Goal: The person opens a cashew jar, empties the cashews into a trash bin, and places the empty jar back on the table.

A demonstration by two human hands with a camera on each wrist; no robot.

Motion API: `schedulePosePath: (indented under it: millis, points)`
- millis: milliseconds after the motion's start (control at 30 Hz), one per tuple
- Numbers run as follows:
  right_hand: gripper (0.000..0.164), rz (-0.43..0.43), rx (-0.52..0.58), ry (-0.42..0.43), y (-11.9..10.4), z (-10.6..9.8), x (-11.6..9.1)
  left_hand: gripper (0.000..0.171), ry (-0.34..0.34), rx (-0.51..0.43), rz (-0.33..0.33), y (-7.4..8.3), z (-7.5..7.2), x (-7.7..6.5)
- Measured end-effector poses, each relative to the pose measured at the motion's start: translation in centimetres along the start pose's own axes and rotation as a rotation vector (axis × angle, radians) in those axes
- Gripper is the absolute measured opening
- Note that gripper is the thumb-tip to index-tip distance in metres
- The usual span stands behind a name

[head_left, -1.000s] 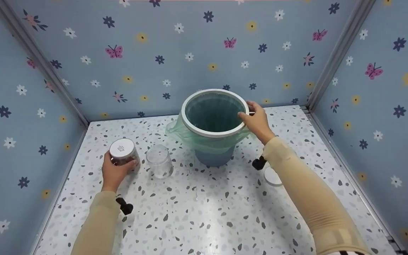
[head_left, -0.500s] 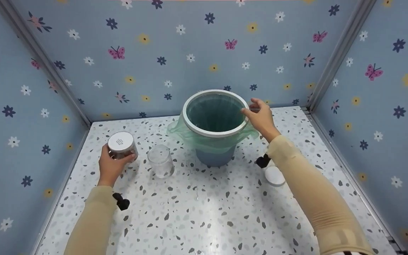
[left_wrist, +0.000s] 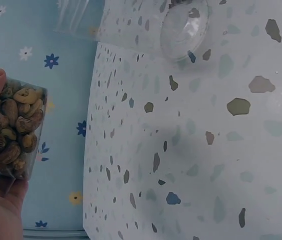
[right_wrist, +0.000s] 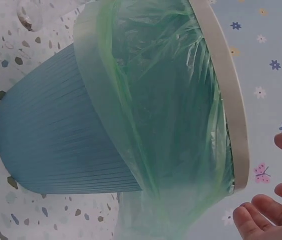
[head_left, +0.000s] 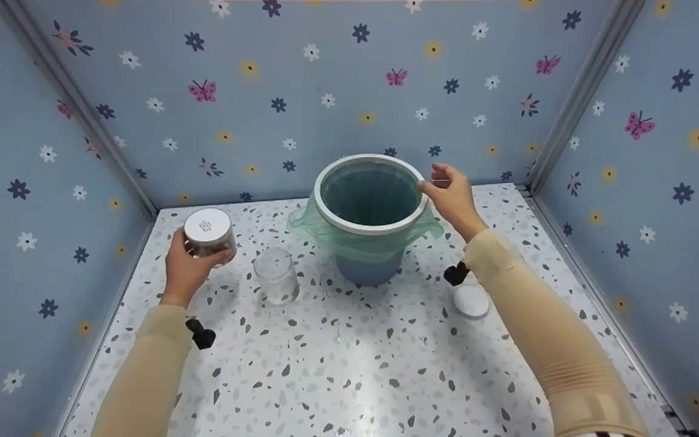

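My left hand point(head_left: 189, 267) grips a clear jar point(left_wrist: 18, 127) with a white lid point(head_left: 207, 224), thumb on one side and fingers on the other. Brown nuts, cashew-like in their skins, fill the jar, which is held up over the left part of the table. At the right, my right hand point(head_left: 454, 197) hovers by the white rim point(head_left: 369, 230) of a blue bin point(right_wrist: 51, 135), fingers loosely bent around nothing. The right wrist view shows a gap between the fingertips point(right_wrist: 245, 220) and that rim. A green plastic bag point(right_wrist: 160, 100) lines the bin and folds over its outside.
A clear jar without a lid point(head_left: 276, 278) stands between the left hand and the bin. Near the right forearm lies a white lid point(head_left: 471, 301) on the speckled table point(head_left: 337, 364). Flower-patterned walls point(head_left: 325, 73) enclose the table at the back and both sides.
The left hand has raised the nut jar and drawn it slightly back and left. The right hand has let go of the bin's rim and moved a little right, away from it.
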State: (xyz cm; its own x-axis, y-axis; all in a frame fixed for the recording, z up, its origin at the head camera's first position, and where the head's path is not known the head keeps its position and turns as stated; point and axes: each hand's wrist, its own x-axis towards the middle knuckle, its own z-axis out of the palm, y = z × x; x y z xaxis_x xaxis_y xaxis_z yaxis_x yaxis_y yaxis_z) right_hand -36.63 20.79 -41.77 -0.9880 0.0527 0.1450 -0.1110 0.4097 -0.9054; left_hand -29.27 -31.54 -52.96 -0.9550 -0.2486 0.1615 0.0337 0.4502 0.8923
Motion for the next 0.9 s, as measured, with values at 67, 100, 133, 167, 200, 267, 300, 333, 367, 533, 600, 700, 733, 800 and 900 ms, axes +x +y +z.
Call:
schedulePosePath:
  millis: [67,100,133,167,200,267,300,333,367,533,600,700,733,800,900]
  points:
    - [0.062,0.004,-0.003,-0.002,-0.2,-0.1,-0.1,0.102,-0.002,0.000,0.015,0.4,-0.2,0.1]
    - [0.062,0.006,-0.004,-0.003,-0.3,-0.2,-0.1,0.102,-0.002,-0.001,0.021,0.7,-0.3,0.1]
    - [0.062,0.005,-0.004,-0.002,-0.4,-0.2,-0.2,0.102,-0.003,-0.002,0.026,0.8,-0.4,0.1]
    - [0.062,0.005,-0.004,-0.001,-0.6,-0.3,-0.3,0.102,-0.004,-0.001,0.031,1.1,-0.4,0.0]
    - [0.062,0.005,-0.005,-0.001,-0.7,-0.3,-0.3,0.102,-0.005,-0.002,0.035,1.3,-0.5,0.0]
    - [0.062,0.003,-0.008,-0.001,-0.9,-0.4,-0.4,0.102,-0.003,-0.005,0.037,1.7,-0.6,-0.1]
    - [0.062,-0.001,-0.010,-0.001,-1.0,-0.4,-0.4,0.102,-0.002,-0.009,0.039,1.9,-0.6,-0.1]
    - [0.062,-0.004,-0.012,-0.001,-1.1,-0.5,-0.5,0.102,0.000,-0.009,0.042,2.1,-0.6,-0.2]
    - [0.063,-0.007,-0.014,-0.001,-1.3,-0.5,-0.5,0.101,0.003,-0.010,0.046,2.3,-0.6,-0.2]
    - [0.062,-0.031,-0.012,-0.003,-1.9,-0.7,-0.7,0.097,0.029,-0.011,0.082,3.5,-0.5,-0.3]
    - [0.061,-0.040,-0.003,-0.004,-2.1,-0.7,-0.8,0.096,0.037,-0.014,0.100,3.9,-0.5,-0.3]
    - [0.061,-0.064,0.012,-0.009,-2.4,-0.6,-1.1,0.095,0.034,-0.015,0.130,4.5,-0.6,-0.5]
    - [0.061,-0.077,0.017,-0.012,-2.5,-0.6,-1.3,0.096,0.029,-0.015,0.137,4.7,-0.7,-0.6]
    - [0.061,-0.105,0.022,-0.020,-2.7,-0.5,-1.6,0.098,0.015,-0.011,0.146,5.1,-0.7,-0.7]
    - [0.061,-0.149,0.021,-0.032,-3.1,-0.4,-2.0,0.099,0.002,-0.008,0.163,5.6,-0.6,-0.8]
